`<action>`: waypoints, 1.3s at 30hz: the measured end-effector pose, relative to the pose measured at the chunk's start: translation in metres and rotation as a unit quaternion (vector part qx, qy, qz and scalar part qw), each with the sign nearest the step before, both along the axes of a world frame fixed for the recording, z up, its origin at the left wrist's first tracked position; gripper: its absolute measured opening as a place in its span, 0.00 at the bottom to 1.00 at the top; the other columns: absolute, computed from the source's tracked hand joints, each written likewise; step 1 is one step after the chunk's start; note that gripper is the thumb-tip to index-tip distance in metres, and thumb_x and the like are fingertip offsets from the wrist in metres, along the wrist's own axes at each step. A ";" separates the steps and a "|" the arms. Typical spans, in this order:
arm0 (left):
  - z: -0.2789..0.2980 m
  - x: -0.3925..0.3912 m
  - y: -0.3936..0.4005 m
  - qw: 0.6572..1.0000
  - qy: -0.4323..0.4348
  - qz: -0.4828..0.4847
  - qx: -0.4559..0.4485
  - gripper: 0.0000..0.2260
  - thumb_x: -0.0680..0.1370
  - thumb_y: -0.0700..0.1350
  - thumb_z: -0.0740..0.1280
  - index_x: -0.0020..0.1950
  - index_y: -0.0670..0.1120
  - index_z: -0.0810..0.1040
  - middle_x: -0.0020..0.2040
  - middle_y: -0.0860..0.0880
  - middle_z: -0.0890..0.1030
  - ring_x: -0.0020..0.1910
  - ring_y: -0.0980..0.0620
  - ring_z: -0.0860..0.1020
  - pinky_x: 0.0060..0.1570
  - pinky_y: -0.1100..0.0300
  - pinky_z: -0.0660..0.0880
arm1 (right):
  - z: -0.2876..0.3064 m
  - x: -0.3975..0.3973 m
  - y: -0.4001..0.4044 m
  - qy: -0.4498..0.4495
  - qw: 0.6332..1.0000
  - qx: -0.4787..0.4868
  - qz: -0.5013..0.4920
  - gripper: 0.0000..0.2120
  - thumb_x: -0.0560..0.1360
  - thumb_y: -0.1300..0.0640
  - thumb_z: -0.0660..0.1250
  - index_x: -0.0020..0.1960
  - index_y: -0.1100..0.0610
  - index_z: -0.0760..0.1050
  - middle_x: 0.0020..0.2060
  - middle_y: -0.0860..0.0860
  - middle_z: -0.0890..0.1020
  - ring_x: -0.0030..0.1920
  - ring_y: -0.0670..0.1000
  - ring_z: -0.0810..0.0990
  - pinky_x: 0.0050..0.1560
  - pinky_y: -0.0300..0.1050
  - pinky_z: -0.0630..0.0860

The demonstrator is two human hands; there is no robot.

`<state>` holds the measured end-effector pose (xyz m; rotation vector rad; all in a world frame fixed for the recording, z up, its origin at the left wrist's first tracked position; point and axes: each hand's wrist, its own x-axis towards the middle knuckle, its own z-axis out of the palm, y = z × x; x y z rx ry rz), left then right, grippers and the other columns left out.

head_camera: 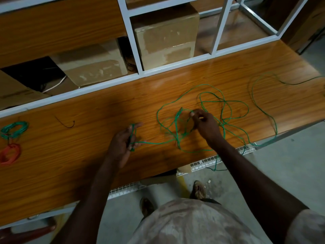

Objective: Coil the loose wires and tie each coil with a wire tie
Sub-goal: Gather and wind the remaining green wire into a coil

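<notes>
A long loose green wire (207, 103) lies in tangled loops across the middle and right of the wooden table (70, 155). My left hand (123, 143) holds a few turns of this wire wrapped around its fingers, palm facing right. My right hand (204, 123) pinches a strand of the tangle between its fingertips. One strand runs along the table between the two hands. A tied green coil (14, 129) and a red coil (9, 154) lie at the far left. A short dark wire tie (66, 123) lies beside them.
Cardboard boxes (165, 36) stand behind a white metal frame (137, 50) at the back of the table. The green wire hangs over the table's front edge at the right, past a white wire-mesh tray (202, 164). My feet stand on the grey floor below.
</notes>
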<state>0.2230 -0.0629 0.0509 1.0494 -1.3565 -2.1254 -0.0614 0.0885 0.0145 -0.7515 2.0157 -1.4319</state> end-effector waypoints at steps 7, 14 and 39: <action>-0.015 0.005 -0.004 0.997 0.028 0.005 0.068 0.20 0.88 0.51 0.59 0.71 0.41 0.81 0.25 0.51 0.61 0.28 0.53 0.70 0.61 0.42 0.80 | 0.014 -0.052 0.032 -0.260 0.912 -0.165 -0.272 0.07 0.87 0.68 0.60 0.50 0.63 0.73 0.35 0.57 0.84 0.34 0.50 0.87 0.41 0.41 0.84; -0.007 -0.010 -0.014 0.996 0.027 0.023 0.084 0.20 0.88 0.51 0.58 0.71 0.42 0.80 0.22 0.52 0.61 0.26 0.54 0.71 0.62 0.42 0.78 | -0.011 -0.051 0.059 -0.183 0.952 0.040 -0.242 0.23 0.74 0.73 0.70 0.67 0.63 0.70 0.45 0.62 0.79 0.40 0.56 0.83 0.45 0.55 0.86; -0.006 -0.017 -0.016 0.997 0.011 -0.015 0.073 0.20 0.85 0.51 0.59 0.69 0.41 0.80 0.23 0.51 0.64 0.25 0.52 0.70 0.50 0.48 0.80 | 0.099 0.024 0.022 0.023 0.966 -0.046 0.253 0.25 0.79 0.80 0.60 0.72 0.64 0.77 0.64 0.53 0.86 0.45 0.43 0.86 0.40 0.37 0.78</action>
